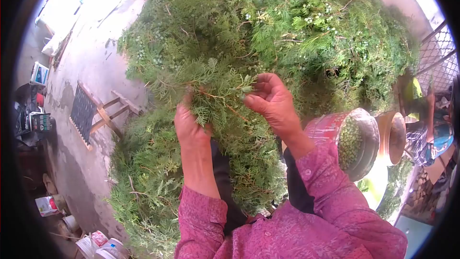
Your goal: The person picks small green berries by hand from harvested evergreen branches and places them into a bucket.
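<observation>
A leafy green sprig (211, 97) with a thin brown stem is held up in front of a large heap of cut evergreen branches (191, 24). My left hand (191, 124) is closed on the sprig's lower left part, its fingertips partly hidden by leaves. At the sprig's right end, my right hand (275, 103) pinches a small green tip between thumb and fingers; whether a berry is there is too small to tell. To the right of my right forearm, a red and white bucket (323, 127) holds many small green berries (350, 139).
A wooden folding chair (103, 110) with a dark woven seat stands at the left. White buckets (110, 249) sit at the lower left. A tan container (390, 136) is beside the berry bucket, and wire mesh (438, 57) is at the far right.
</observation>
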A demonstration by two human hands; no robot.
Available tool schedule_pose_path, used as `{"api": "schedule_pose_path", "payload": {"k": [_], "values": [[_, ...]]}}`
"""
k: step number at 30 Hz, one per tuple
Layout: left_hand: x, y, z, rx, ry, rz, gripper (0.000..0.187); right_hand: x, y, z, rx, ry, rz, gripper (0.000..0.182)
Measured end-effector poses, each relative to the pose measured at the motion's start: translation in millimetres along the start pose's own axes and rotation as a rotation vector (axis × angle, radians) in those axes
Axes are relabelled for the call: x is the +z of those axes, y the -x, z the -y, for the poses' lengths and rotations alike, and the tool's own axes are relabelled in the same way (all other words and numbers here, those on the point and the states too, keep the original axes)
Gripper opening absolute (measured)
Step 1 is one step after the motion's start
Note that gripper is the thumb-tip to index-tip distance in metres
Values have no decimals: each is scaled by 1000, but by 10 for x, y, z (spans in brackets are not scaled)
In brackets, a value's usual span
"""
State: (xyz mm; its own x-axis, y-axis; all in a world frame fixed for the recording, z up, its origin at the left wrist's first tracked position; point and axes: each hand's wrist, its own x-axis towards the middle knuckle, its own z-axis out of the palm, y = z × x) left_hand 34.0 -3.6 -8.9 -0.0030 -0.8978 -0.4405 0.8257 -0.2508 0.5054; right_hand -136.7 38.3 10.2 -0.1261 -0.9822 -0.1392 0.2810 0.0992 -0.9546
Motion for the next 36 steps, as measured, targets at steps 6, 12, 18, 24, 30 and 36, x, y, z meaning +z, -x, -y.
{"api": "schedule_pose_path", "payload": {"k": [6,12,18,24,30,36], "values": [[140,-10,129,-11,-53,-18,13,-44,-116,-105,-58,-21,-7,47],[172,6,200,-57,21,-34,13,-128,-67,-54,-88,-66,-8,32],[55,-61,158,43,-69,-102,14,-116,11,-75,-85,-152,90,24],[-31,-104,51,234,-165,-266,20,-248,106,139,100,-242,180,14],[168,-2,-27,190,-237,-394,17,-399,19,217,326,-671,224,14],[67,8,8,209,-262,-141,27,-439,-77,77,336,-619,247,8]]}}
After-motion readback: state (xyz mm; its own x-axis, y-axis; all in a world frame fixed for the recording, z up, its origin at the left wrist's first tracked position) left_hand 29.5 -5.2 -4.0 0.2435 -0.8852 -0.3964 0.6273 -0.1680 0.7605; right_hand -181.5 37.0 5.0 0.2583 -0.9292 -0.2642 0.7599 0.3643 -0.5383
